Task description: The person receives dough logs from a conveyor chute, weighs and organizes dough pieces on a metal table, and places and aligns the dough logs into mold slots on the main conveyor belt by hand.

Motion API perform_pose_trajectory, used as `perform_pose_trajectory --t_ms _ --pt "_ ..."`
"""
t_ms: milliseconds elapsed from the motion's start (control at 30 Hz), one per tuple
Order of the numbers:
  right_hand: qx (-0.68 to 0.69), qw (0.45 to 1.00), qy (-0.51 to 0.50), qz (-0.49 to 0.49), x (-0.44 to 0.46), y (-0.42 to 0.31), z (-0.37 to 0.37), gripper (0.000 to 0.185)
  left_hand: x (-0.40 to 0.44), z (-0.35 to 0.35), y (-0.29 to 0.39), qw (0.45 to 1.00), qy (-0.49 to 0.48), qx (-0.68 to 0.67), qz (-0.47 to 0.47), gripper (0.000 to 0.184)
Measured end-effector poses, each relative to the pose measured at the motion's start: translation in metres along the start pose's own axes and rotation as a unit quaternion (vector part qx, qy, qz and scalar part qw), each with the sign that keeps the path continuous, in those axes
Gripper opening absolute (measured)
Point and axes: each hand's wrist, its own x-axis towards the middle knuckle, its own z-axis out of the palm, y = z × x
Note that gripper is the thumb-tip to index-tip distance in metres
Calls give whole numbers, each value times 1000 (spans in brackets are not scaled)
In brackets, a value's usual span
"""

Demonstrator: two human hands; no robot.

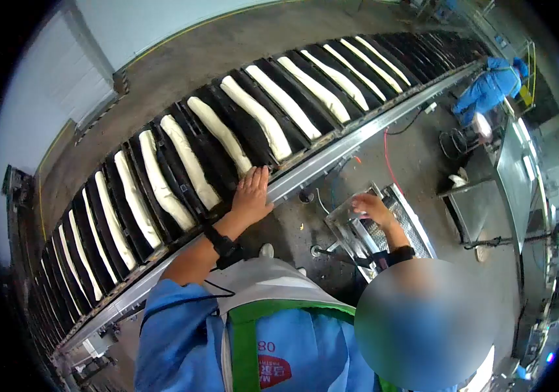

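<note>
My left hand (251, 195) lies palm down at the near edge of a slatted black conveyor (296, 98), fingers stretched out. Its fingertips touch the near end of a long pale dough strip (219, 132). Beside it, another dough strip (258, 117) rests in its own black trough. Off to the right, my right hand (372, 209) hovers over a small metal stand (351, 225), its fingers loosely bent and apart. I see nothing held in it, and whether it touches the stand is unclear.
Several more dough strips (162, 179) lie across the conveyor on both sides. A metal rail (319, 160) runs along its near edge. A co-worker in blue (492, 88) bends at the far right, near a steel table (518, 176). A red hose (389, 157) hangs by the rail.
</note>
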Motion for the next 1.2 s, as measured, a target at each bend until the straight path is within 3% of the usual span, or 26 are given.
perform_pose_trajectory --t_ms 133,233,267,333,400,467,533,600,667,733,800,933,967,1067,1200 --pt "21 998 52 4 -26 65 -21 26 2 -9 4 1000 -2 4 2 82" --pt "-190 966 160 -73 -29 104 -23 18 2 -8 0 1000 2 -16 13 83" --pt "-63 991 121 -1 -45 76 -12 17 1 -6 0 999 10 -32 16 82" --pt "-72 991 112 14 -39 78 -12 17 0 -16 1 998 -41 -51 4 81" --pt "-70 986 149 -11 -31 70 2 20 0 -8 -7 997 -33 -54 31 79" --pt "-132 984 118 -21 -21 56 11 26 -8 -12 -17 996 -41 -74 21 75" --pt "-386 904 128 -131 -7 45 17 27 -18 -25 -24 994 -41 -84 55 72" --pt "-373 907 112 -158 11 38 25 27 -35 -38 -44 996 -38 -67 38 70" --pt "-412 882 95 -205 20 26 40 27 -53 -55 -66 992 3 -91 -88 64" --pt "-425 879 89 -199 24 22 48 28 -68 -59 -92 991 -20 -28 -133 60" --pt "-444 861 82 -234 19 9 63 29 -71 -83 -94 972 -149 -9 -182 59" --pt "-397 897 67 -183 7 3 63 29 -59 -88 -96 963 -225 -11 -146 57" --pt "-434 869 89 -219 3 8 60 28 -51 -85 -99 963 -228 2 -143 56" --pt "-417 885 116 -170 -18 16 49 28 -27 -84 -101 948 -270 -53 -158 55" --pt "-341 918 158 -130 -46 51 34 26 -21 -45 -126 960 -276 -39 -31 58"
